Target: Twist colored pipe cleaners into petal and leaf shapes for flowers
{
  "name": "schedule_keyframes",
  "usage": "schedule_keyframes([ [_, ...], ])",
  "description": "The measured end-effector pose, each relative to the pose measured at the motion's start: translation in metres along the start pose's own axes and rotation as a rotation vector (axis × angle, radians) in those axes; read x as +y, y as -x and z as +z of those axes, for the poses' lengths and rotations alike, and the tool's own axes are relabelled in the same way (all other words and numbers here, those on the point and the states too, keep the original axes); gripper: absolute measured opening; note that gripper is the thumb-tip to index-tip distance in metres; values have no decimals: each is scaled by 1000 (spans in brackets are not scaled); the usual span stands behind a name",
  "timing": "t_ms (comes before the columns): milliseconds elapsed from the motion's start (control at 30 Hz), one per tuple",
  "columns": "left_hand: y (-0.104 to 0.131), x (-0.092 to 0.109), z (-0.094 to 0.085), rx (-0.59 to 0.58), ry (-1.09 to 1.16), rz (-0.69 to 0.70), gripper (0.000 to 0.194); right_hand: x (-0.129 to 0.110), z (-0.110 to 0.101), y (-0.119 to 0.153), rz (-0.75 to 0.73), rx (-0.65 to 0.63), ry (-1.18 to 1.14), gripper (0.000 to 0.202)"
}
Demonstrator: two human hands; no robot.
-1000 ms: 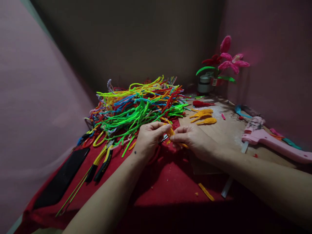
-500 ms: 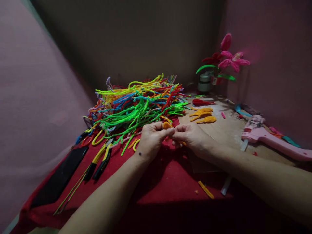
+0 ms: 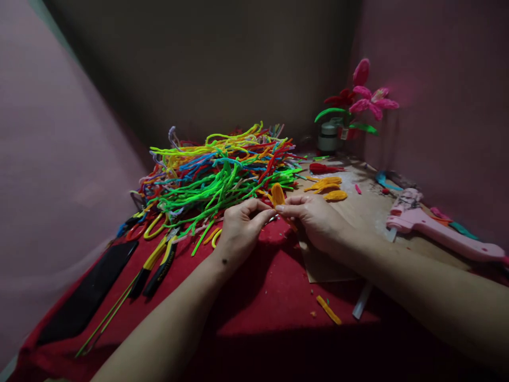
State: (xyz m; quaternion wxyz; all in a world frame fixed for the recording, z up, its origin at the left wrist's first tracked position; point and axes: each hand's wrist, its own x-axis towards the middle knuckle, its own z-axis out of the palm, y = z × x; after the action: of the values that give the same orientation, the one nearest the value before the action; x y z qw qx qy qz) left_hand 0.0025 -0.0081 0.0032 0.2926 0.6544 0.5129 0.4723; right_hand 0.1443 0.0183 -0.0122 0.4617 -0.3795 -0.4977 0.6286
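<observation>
- The work in hand looks like shaping a small fuzzy orange piece [image 3: 277, 194], which stands upright like a petal at the fingertips, between the two hands.
- The right hand [image 3: 320, 223] has thumb and forefinger closed on the lower part of that piece.
- The left hand [image 3: 243, 225] brings thumb and forefinger close together just beside its base; whether they grip a strand there, I cannot tell.
- The next move seems to call for a firm pinch at the base and a light touch on the rounded top, since the fuzzy stem probably bends easily.
- Beyond the fingers and to their left lies a tangled heap of coloured stems [image 3: 222, 170]; nearer and further left are yellow-and-black pliers [image 3: 157, 262] and a flat black object [image 3: 89, 292].
- Beyond the fingers to the right, orange petal shapes [image 3: 336, 196] lie on a tan board [image 3: 369, 209], with a pink glue gun [image 3: 433, 225] further right.
- Under the fingers, a red cloth [image 3: 254, 313] covers the table; a short orange strip [image 3: 328, 310] lies nearer the wearer.
- The room is dim, with a pinkish wall [image 3: 449, 106] to the right.
</observation>
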Motion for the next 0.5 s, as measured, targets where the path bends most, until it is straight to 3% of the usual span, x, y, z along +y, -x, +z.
schedule_keyframes([
  [133, 5, -1, 6, 158, -66, 170, 5, 0, 3, 1, -14, 0, -43, 22],
  [200, 4, -1, 7, 178, -48, 164, 8, 0, 3, 0, -39, -21, -98, 23],
  [267, 2, -1, 7, 158, 42, 72, 17, 1, 3, -2, -56, -35, -164, 23],
  [333, -1, -2, 7, 96, 191, -69, 23, 1, 1, -5, -55, -28, -230, 21],
  [500, 0, -1, 14, -238, 471, -342, 25, 4, -2, -10, -44, -28, -324, 10],
])
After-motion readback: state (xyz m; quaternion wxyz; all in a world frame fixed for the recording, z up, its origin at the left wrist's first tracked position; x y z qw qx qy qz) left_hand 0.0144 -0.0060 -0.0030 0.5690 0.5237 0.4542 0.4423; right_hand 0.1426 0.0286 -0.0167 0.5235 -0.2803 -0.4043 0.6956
